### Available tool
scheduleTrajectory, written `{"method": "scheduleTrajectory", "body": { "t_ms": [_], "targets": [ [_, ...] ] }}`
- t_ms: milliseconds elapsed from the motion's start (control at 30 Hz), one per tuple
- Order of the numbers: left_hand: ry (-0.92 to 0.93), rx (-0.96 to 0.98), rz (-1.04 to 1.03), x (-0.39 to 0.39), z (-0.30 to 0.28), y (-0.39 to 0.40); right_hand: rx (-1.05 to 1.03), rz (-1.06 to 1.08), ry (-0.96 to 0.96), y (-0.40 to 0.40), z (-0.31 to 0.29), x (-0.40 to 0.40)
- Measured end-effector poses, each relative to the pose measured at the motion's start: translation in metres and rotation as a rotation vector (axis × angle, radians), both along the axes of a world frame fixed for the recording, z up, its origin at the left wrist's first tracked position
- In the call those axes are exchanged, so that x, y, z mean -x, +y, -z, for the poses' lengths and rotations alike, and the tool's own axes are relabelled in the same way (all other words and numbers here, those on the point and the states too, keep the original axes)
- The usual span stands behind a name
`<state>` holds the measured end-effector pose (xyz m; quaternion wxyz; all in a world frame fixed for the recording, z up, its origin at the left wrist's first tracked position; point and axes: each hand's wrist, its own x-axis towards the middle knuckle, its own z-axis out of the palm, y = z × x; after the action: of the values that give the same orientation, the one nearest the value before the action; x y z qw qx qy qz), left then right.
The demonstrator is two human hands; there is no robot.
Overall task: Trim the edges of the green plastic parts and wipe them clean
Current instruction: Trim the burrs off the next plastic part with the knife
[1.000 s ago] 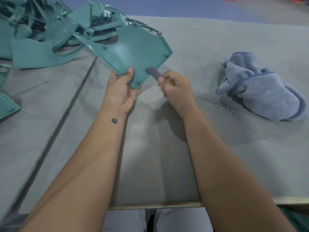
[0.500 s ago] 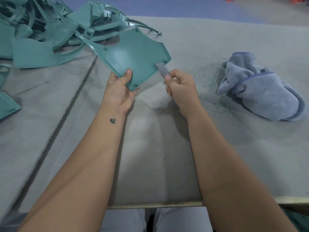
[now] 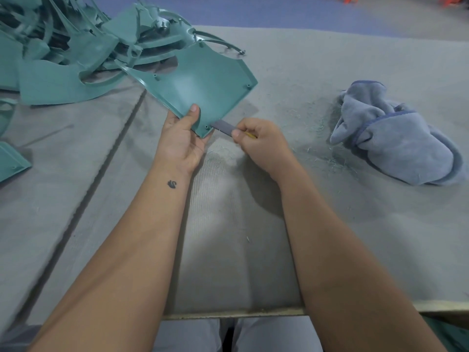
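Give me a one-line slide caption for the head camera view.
Left hand grips a green plastic part while the right hand runs a grey blade along its edge, cloth nearby.

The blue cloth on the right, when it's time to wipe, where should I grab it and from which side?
Probably by the raised bunched fold at the top of the blue cloth, coming down from above with the right hand, which is nearer but now holds the blade. The cloth lies crumpled in a soft heap on the table, so its high folds give fingers something to pinch.

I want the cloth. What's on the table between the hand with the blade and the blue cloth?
Head view: only green shavings on bare table between right hand and blue cloth.
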<state>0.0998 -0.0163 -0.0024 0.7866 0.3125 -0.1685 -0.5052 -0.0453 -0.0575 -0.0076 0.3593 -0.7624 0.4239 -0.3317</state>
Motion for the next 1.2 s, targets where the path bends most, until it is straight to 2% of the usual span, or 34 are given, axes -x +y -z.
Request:
{"method": "scheduleTrajectory", "body": {
  "t_ms": [67, 233, 333, 533, 733, 800, 933, 1100, 1200],
  "targets": [
    [-0.020, -0.013, 0.006, -0.001, -0.001, 0.000, -0.040, 0.039, -0.161, 0.001, -0.004, 0.001],
    [-0.057, -0.030, 0.027, -0.005, -0.004, 0.002, -0.165, 0.313, -0.780, -0.001, -0.016, 0.013],
    [-0.076, -0.047, 0.042, -0.008, -0.006, 0.004, -0.253, 0.408, -0.911, -0.006, -0.020, 0.021],
    [-0.205, -0.141, -0.006, -0.007, -0.012, 0.009, -0.329, 0.407, -0.943, -0.007, -0.022, 0.017],
    [-0.594, -0.168, -0.076, 0.000, -0.017, 0.014, -0.252, 0.349, -0.799, -0.004, -0.018, 0.012],
    [-0.663, -0.177, -0.088, 0.001, -0.017, 0.015, -0.213, 0.357, -0.734, -0.003, -0.018, 0.010],
    [-0.656, -0.143, -0.105, -0.002, -0.019, 0.018, -0.190, 0.373, -0.723, -0.002, -0.019, 0.011],
    [-0.687, -0.037, 0.021, -0.011, -0.017, 0.020, -0.262, 0.397, -0.815, -0.003, -0.021, 0.011],
    [-0.579, -0.068, -0.038, -0.020, -0.017, 0.019, -0.281, 0.443, -0.822, -0.004, -0.022, 0.012]
  ]
}}
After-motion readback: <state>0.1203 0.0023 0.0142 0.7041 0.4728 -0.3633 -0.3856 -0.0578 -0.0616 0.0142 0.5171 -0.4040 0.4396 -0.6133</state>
